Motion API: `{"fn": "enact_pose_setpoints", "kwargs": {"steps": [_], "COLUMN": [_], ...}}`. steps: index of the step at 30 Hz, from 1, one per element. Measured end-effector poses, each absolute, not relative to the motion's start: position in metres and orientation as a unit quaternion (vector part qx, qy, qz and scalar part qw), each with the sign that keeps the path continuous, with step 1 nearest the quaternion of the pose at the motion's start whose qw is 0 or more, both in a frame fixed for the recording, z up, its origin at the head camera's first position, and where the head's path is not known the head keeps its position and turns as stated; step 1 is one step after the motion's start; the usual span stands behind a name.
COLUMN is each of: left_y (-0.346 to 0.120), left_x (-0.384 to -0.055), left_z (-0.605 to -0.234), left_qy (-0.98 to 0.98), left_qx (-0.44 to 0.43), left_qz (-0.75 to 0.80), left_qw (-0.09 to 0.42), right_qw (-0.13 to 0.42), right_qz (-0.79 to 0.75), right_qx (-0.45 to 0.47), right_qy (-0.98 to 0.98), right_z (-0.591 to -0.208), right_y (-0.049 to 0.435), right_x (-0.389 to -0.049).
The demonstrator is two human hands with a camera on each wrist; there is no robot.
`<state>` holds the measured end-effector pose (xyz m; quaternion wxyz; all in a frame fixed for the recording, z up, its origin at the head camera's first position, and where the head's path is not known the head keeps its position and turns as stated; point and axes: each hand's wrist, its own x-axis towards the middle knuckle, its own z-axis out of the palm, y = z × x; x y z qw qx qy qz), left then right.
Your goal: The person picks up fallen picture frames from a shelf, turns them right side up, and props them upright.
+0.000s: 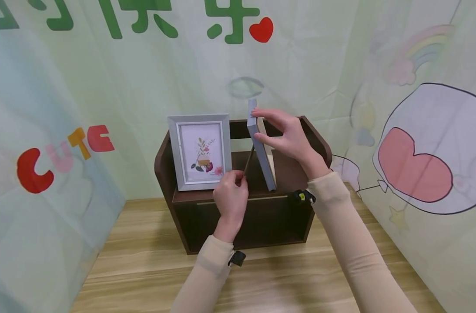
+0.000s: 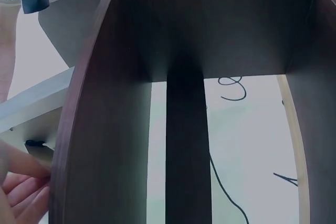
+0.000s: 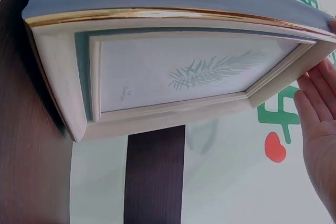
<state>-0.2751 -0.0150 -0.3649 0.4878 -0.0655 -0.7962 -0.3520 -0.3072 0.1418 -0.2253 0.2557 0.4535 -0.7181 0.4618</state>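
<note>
A picture frame (image 1: 263,161) with a blue-grey edge stands turned nearly edge-on, its lower end on the shelf's upper board. My right hand (image 1: 286,132) grips its upper part, thumb and fingers at the side. The right wrist view shows the front of this picture frame (image 3: 184,77): cream border, gold line and a green leaf print, with my right hand (image 3: 320,124) at its far end. Behind the frame a thin support leg (image 1: 249,160) angles out, and my left hand (image 1: 232,193) pinches its lower end. In the left wrist view, my left hand (image 2: 26,192) is partly hidden by the shelf board.
A grey-white picture frame (image 1: 200,152) with a flower print stands on the left of the dark brown shelf (image 1: 242,248). The shelf has an open lower compartment and sits on a wood-grain table (image 1: 144,269). Printed curtains (image 1: 308,56) surround it at the back and sides.
</note>
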Motion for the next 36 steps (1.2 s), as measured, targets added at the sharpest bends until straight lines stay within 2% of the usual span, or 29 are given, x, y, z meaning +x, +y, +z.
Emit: {"fn": "enact_pose_setpoints", "kwargs": {"steps": [16,27,30,36], "left_y": [-0.017,-0.019,-0.017,-0.009], "left_x": [-0.276,-0.276,-0.273,-0.263], "left_z": [-0.365,-0.366,-0.363,-0.355], "left_qy": [-0.798,-0.787,-0.785,-0.772], "left_qx": [-0.066,-0.078,-0.071,-0.078], "left_qz": [-0.333,-0.383,-0.392,-0.41], "left_qw": [0.497,0.477,0.475,0.48], "right_qw": [0.252,0.232,0.232,0.246], "right_qz": [0.459,0.47,0.485,0.507], "right_qx": [0.451,0.444,0.426,0.334], "right_qy": [-0.724,-0.727,-0.727,-0.756], "right_z": [-0.225,-0.223,-0.224,-0.23], "right_y": [0.139,0.143,0.146,0.151], "right_x": [-0.307,-0.306,-0.306,-0.312]}}
